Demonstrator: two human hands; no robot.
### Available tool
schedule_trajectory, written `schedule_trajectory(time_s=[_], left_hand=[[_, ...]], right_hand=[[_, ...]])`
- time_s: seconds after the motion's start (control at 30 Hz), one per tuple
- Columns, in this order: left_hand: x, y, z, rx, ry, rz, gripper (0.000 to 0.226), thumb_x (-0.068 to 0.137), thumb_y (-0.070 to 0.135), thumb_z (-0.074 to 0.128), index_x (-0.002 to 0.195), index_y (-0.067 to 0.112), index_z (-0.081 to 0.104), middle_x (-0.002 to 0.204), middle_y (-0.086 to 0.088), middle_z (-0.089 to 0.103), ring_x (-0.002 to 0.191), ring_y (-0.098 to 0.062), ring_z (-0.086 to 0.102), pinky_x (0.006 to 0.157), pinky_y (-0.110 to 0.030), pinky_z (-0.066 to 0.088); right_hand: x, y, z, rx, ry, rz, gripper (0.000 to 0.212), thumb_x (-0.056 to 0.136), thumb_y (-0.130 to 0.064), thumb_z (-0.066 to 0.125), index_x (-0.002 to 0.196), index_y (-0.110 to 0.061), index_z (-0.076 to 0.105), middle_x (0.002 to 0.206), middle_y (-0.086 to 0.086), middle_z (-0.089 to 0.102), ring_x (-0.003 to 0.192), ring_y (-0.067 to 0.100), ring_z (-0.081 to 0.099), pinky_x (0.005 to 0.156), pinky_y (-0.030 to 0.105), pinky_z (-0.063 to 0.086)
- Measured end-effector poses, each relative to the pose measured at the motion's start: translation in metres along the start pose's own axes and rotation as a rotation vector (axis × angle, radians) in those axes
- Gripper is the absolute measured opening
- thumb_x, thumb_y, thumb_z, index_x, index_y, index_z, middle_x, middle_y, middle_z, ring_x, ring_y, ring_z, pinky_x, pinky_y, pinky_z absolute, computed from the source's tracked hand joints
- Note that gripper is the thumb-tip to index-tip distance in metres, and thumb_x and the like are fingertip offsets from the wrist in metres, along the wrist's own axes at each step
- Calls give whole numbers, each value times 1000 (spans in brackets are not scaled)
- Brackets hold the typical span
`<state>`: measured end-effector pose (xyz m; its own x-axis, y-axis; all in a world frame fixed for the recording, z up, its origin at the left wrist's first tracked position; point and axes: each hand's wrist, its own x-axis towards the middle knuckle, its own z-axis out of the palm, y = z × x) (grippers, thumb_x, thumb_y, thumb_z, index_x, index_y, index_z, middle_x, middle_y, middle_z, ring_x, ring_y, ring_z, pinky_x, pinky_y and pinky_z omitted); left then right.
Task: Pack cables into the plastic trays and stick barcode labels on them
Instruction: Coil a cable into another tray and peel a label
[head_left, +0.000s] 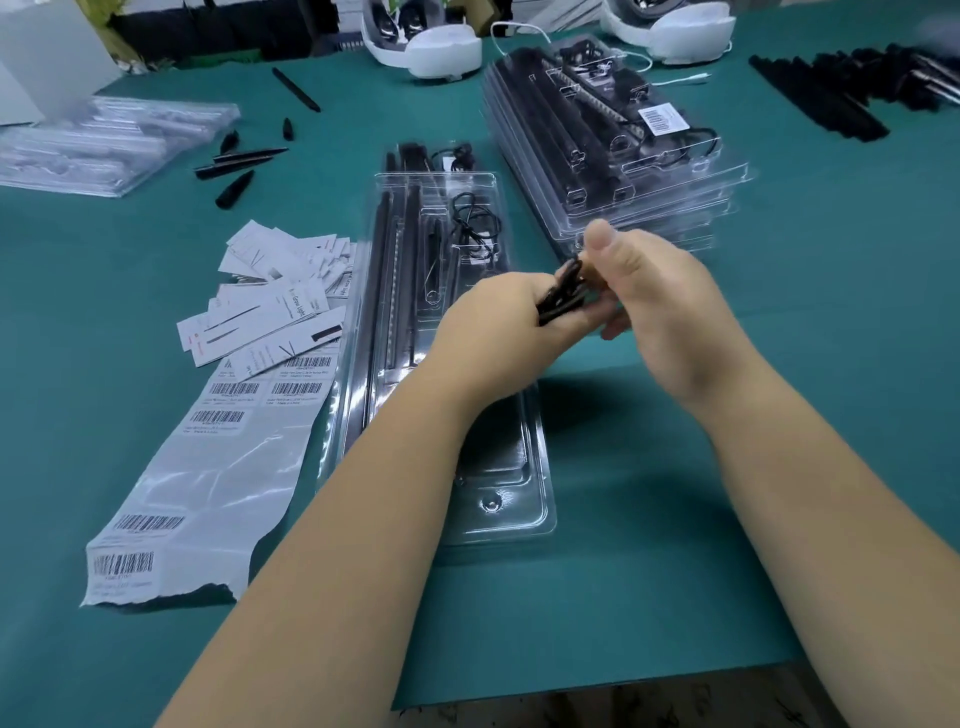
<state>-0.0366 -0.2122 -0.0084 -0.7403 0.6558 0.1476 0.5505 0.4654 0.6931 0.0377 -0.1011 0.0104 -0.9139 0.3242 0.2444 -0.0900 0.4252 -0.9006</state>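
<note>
Cable bundled over the open tray

I've got both hands on the cable here: left hand curled round the coil, right hand pinching its top, probably to keep it tight enough for the tray pocket below. Label sheet sits just left on the counter (barcodes show, small print unreadable); a card reads "Grow Light".
</note>
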Motion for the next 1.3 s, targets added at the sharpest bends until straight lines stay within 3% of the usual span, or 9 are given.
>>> schedule_trajectory(time_s=[0.1, 0.2, 0.27, 0.47, 0.63, 0.77, 1.0, 1.13, 1.3], left_hand=[[-1, 4, 2, 155, -20, 15, 36, 81, 54, 61, 49, 43, 48, 44, 17, 46, 45, -4, 41, 47, -28, 24], [3, 4, 3, 258, 12, -7, 31, 82, 41, 47, 53, 29, 48, 45, 6, 46, 45, -7, 41, 43, -24, 25], [5, 7, 3, 407, 7, 11, 22, 82, 31, 30, 63, 21, 36, 54, 8, 37, 52, -12, 37, 45, -26, 24], [5, 11, 11, 564, -33, 19, 22, 77, 12, 46, 60, 21, 36, 60, 7, 42, 53, -8, 36, 47, -23, 23], [4, 12, 16, 694, -24, 70, 31, 83, 15, 49, 60, 21, 29, 58, 7, 37, 50, -10, 31, 47, -23, 18], [4, 8, 19, 675, 26, 66, 31, 83, 16, 49, 61, 20, 27, 60, 7, 36, 52, -16, 35, 46, -23, 18], [2, 4, 20, 573, 37, 75, 5, 81, 20, 53, 86, 21, 54, 88, 5, 42, 74, -21, 48, 55, -27, 29], [-1, 0, 17, 519, 114, 22, 31, 79, 22, 57, 109, 20, 48, 101, 2, 41, 60, -18, 42, 50, -29, 24], [-7, 11, 0, 337, 49, -75, 71, 67, 51, 73, 123, 21, 40, 115, 4, 49, 89, -21, 57, 69, -32, 44]], right_hand=[[0, 1, -3, -124, 96, 42, 58, 77, -63, 46, 83, -8, 64, 66, -2, 57, 63, 10, 50, 67, 39, 46], [-6, -2, -5, -501, 244, -363, 37, 89, -44, 50, 105, -16, 67, 86, -1, 64, 83, 18, 56, 80, 30, 42], [-11, -6, -1, -702, 124, -567, 34, 94, -28, 48, 110, -5, 67, 99, 11, 66, 92, 31, 57, 87, 36, 43], [-21, -26, -5, -1423, -350, -232, 36, 94, -43, 17, 81, -17, 37, 78, 1, 39, 81, 23, 36, 70, 34, 30], [-12, -21, 3, -1408, -293, -87, 46, 92, -28, 44, 130, -8, 29, 98, 5, 53, 85, 27, 43, 62, 31, 26], [-10, -2, 6, -1278, -235, -154, 21, 89, -10, 41, 93, -14, 21, 86, 7, 49, 74, 24, 34, 57, 32, 27], [-14, 30, -7, -719, -273, -26, 40, 83, -33, 38, 120, -21, 48, 90, 6, 62, 86, 32, 52, 65, 36, 37], [-18, 35, -2, -713, -212, -101, 38, 85, -53, 25, 71, -21, 41, 65, -4, 50, 70, 28, 46, 56, 37, 31], [-11, 38, -3, -734, -162, -21, 42, 98, -42, 24, 64, -20, 34, 61, -4, 43, 70, 28, 42, 61, 36, 24]])
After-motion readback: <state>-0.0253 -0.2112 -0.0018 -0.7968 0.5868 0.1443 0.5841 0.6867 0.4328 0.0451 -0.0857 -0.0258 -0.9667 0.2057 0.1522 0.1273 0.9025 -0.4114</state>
